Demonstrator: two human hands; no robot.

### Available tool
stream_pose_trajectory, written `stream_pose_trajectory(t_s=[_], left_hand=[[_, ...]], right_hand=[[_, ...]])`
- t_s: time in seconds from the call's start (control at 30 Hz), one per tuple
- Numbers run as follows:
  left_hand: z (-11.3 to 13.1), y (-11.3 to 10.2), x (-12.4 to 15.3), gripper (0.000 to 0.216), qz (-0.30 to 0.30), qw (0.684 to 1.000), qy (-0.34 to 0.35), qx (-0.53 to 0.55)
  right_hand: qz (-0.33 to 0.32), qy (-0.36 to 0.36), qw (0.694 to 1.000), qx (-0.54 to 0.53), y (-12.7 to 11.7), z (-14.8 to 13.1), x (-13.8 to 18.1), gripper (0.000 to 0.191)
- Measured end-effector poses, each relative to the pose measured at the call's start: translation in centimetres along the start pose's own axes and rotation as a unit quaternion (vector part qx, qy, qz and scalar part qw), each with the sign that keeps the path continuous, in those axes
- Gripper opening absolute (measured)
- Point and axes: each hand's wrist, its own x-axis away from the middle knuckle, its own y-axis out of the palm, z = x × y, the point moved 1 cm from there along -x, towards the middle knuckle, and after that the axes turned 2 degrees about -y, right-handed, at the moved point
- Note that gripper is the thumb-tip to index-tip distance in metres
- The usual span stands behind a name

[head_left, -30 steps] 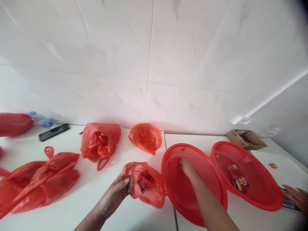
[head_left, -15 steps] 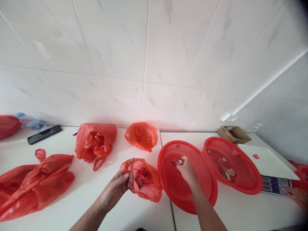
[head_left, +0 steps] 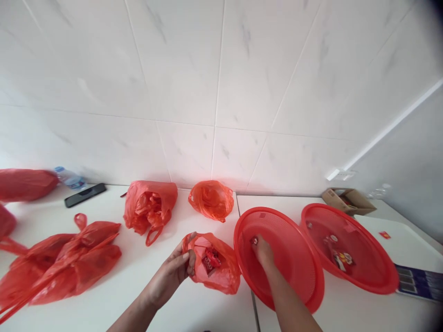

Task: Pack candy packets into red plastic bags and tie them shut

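Observation:
My left hand [head_left: 178, 267] grips the rim of a thin red plastic bag [head_left: 226, 279], fingers closed on its left edge. The bag's mouth gapes upward, and a few red wrapped packets [head_left: 211, 260] lie inside. Down in the nearer red plastic basket [head_left: 290, 249], my right hand [head_left: 262, 251] has its fingers closed round a small shiny wrapped packet [head_left: 254, 240]; most of the packet is hidden by the fingers. To the right, overlapping rims with it, a second red basket [head_left: 367, 272] contains several small packets [head_left: 342, 258].
Behind stand an open red bag [head_left: 212, 200] and a crumpled one [head_left: 150, 203]. Knotted, filled red bags [head_left: 69, 263] lie left, near a phone [head_left: 85, 195] and a water bottle [head_left: 70, 178]. At right are a cardboard box [head_left: 348, 201] and a white tray [head_left: 404, 240].
The view has swung left, so everything sits further right. My right hand has moved slightly within the nearer basket. My left hand keeps hold of the bag. Another person's hand at far right has left view.

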Motion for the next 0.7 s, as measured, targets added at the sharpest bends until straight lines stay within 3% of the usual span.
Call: stream_pose_trajectory(t_s=[0.2, 0.33, 0.43, 0.53, 0.63, 0.7], left_hand=[[-0.3, -0.8, 0.0, 0.057, 0.015, 1.0, 0.008, 0.004], [-0.5, -0.7, -0.5, 0.057, 0.008, 1.0, 0.002, 0.0], [-0.6, -0.2, -0.6, 0.056, -0.004, 1.0, 0.0, 0.0], [-0.7, 0.4, -0.3, 0.055, -0.023, 1.0, -0.004, 0.003], [-0.8, 0.5, 0.0, 0.054, -0.031, 0.999, -0.013, -0.004], [-0.7, 0.4, 0.1, 0.053, -0.034, 0.999, -0.013, -0.006]], right_hand=[[-0.023, -0.034, 0.999, 0.011, -0.3, -3.2, 1.2, 0.018], [-0.046, -0.057, 0.992, -0.105, 0.0, -6.3, 5.5, 0.023], [-0.171, -0.015, 0.958, -0.229, 2.5, -8.2, 8.9, 0.021], [-0.295, 0.034, 0.921, -0.252, 6.6, -9.5, 10.3, 0.022], [-0.263, 0.057, 0.935, -0.232, 9.1, -10.4, 9.6, 0.026], [-0.218, 0.033, 0.949, -0.224, 8.7, -10.6, 8.7, 0.028]])
